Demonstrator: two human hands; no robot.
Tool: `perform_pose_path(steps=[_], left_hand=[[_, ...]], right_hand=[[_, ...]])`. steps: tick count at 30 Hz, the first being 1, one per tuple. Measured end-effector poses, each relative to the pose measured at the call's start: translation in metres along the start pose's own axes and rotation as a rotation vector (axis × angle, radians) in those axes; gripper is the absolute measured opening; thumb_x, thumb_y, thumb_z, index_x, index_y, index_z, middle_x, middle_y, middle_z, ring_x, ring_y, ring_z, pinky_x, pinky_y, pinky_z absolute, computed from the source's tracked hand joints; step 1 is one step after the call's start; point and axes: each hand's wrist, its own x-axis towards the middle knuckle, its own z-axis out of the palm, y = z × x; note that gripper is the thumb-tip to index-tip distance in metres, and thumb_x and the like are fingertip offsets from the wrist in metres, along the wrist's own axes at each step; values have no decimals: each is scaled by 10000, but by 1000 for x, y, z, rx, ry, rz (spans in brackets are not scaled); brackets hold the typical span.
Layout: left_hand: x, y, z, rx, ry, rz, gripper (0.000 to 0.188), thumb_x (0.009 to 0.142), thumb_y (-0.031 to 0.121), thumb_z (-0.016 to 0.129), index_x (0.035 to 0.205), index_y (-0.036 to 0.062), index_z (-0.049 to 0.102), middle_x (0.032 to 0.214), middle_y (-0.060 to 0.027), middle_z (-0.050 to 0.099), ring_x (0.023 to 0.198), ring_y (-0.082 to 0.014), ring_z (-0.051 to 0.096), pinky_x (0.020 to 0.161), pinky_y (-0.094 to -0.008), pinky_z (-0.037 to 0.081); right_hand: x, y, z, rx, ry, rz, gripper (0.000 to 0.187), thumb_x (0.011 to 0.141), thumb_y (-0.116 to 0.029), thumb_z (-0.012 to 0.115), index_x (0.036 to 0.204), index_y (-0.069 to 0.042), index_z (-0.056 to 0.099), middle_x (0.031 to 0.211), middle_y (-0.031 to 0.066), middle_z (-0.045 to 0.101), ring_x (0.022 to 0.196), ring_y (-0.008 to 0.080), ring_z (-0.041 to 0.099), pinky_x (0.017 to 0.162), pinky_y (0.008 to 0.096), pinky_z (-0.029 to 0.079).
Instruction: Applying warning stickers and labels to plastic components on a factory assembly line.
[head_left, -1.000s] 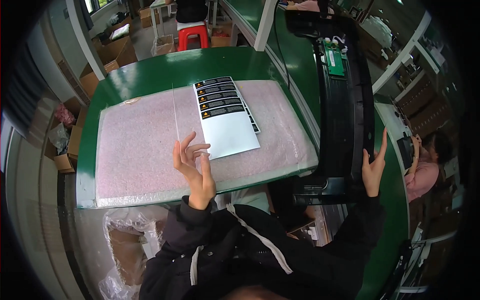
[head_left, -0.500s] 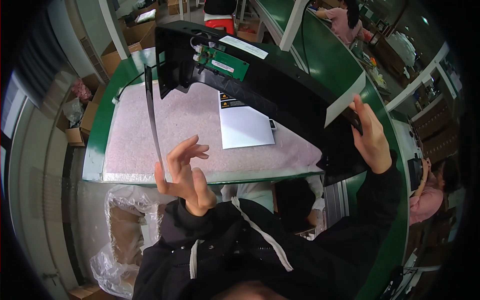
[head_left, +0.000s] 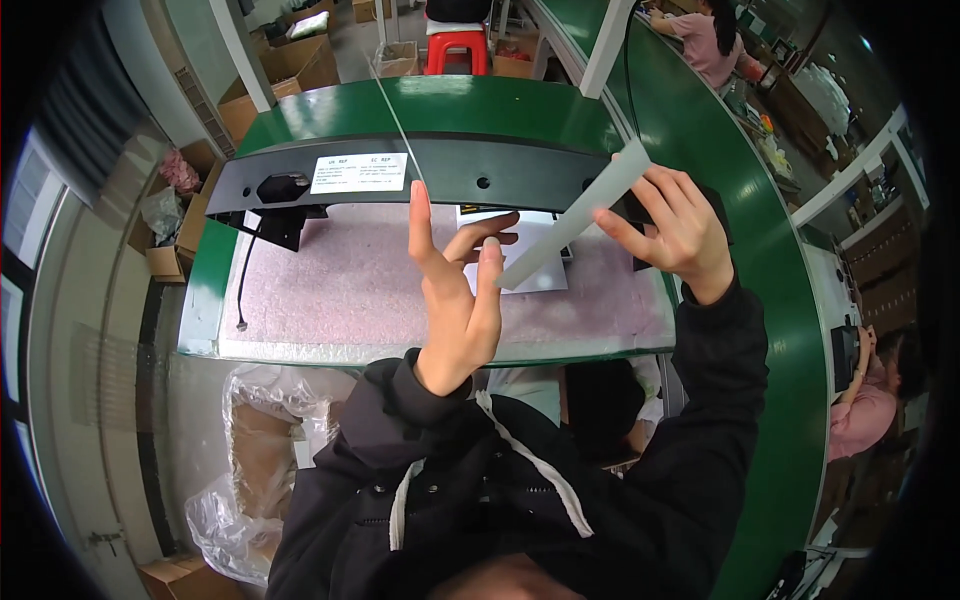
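Observation:
A long black plastic panel (head_left: 535, 180) lies across the far part of the padded table, its outer face up, with a white label (head_left: 360, 173) on it. My left hand (head_left: 455, 310) is raised before it, fingers spread. From its index fingertip a thin strip (head_left: 396, 115), seen nearly edge-on, stands up and away, seemingly stuck there. My right hand (head_left: 685, 225) holds a pale translucent strip (head_left: 575, 215) at its upper end, thumb and fingers about it. The strip's lower end comes close to my left thumb; whether they touch, I cannot tell.
Papers (head_left: 540, 272) lie on the pink foam mat (head_left: 350, 290), partly behind my hands. A black cable (head_left: 243, 285) hangs from the panel's left. Plastic-lined box (head_left: 265, 450) stands below left. Two people in pink work to the right. A red stool (head_left: 456, 50) stands beyond the table.
The black panel has gone from tilted up, with its green circuit board showing, to lying face up on the table. My hands have come closer together, each still with a strip.

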Motion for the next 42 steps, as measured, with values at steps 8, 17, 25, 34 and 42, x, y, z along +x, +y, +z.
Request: perform_pose_path(steps=[8,17,25,34,42], left_hand=[[13,-9,15,397,145,182,581,955,72,423,1449,-18,131,1420,-228,320,1251,-305,414,1036,-400,321],[-1,-6,11,-63,55,-84,621,948,105,448,1460,-33,125,1505,-187,177,1358,-270,237,1105,-363,187],[6,7,18,13,112,-11,627,935,90,440,1459,-49,124,1507,-211,172,1393,-291,186,1127,-380,122],[3,12,5,40,-10,-27,791,851,17,498,1481,7,20,1526,-176,65,1384,-277,180,1105,-397,194],[-3,14,-2,-208,-90,-193,967,763,16,540,1485,94,-97,1527,-140,-22,1386,-279,121,1050,-419,310]], right_hand=[[49,-75,-8,160,45,406,621,749,-65,633,1327,-87,406,1138,184,612,1008,330,622,924,418,453],[19,-124,19,80,193,609,557,774,23,583,1309,-47,441,1172,152,623,1092,311,591,967,405,424],[-94,-93,-47,-285,-21,1108,647,727,96,486,1360,-19,416,1215,172,592,1158,327,522,1009,429,324],[-38,-55,-79,-140,378,1039,203,849,-67,573,1031,-58,660,1014,128,618,1028,269,554,968,363,358],[14,-47,-45,892,31,1180,79,813,-51,639,787,-10,577,851,52,556,954,154,530,825,262,371]])
